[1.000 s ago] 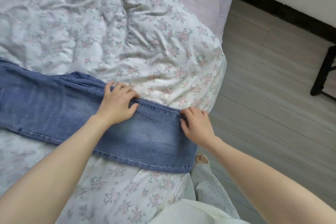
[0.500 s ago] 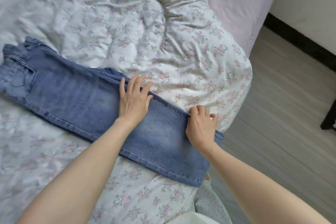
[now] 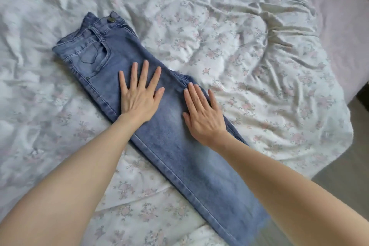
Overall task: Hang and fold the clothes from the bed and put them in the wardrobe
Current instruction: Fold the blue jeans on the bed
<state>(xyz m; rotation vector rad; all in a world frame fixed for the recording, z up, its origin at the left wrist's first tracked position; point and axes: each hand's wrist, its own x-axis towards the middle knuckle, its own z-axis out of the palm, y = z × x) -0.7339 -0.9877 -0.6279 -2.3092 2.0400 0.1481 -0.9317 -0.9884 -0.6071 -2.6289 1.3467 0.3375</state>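
On the bed, over a rumpled white duvet printed with small pink flowers, a pair of blue jeans lies folded lengthwise, one leg stacked on the other. It runs on a diagonal from the waistband at the upper left to the hems at the lower right, which reach the bottom edge of the view. At the waistband end a metal button shows beside a belt loop, and just below it sits the front pocket with its curved stitching.

The left hand lies flat on the denim just below the pocket, near the seat of the jeans, fingers straight and spread, its grip apart and holding nothing. Just beside it, the right hand also presses flat, fingers straight and close together, along the far edge of the jeans near the crotch, where the cloth bunches slightly; its grip is likewise apart. The two hands do not touch. Both bare forearms come in from the bottom corners.

At the far right, a plain lilac sheet covers the bed's edge, with grey floor beyond.
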